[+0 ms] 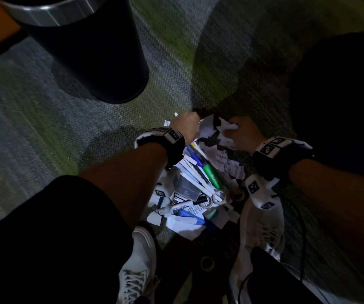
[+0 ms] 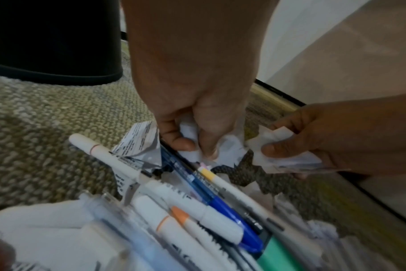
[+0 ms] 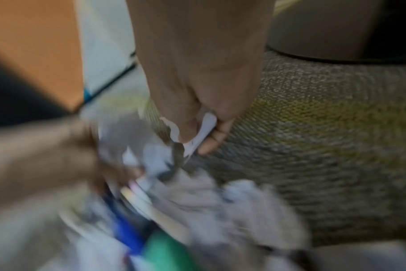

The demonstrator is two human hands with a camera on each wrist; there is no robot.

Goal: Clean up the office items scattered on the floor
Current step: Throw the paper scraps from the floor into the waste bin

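Note:
A heap of office items lies on the carpet between my feet: white markers (image 2: 151, 185), a blue pen (image 2: 223, 201), a green highlighter (image 1: 213, 175), a tape ring (image 1: 218, 196) and torn paper scraps (image 1: 227, 159). At the heap's far end my left hand (image 1: 187, 120) pinches a crumpled white paper scrap (image 2: 188, 132), with fingers and thumb curled round it (image 2: 195, 148). Just to its right, my right hand (image 1: 234, 133) pinches another torn white scrap (image 3: 203, 128) between thumb and fingers (image 3: 197, 143). The two hands are close together above the paper.
A tall black bin (image 1: 93, 51) with a metal rim stands on the carpet to the far left. My white shoes (image 1: 141, 255) flank the heap. A wall and dark baseboard (image 2: 290, 99) run beyond the hands. A cable (image 1: 301, 227) hangs from the right wrist.

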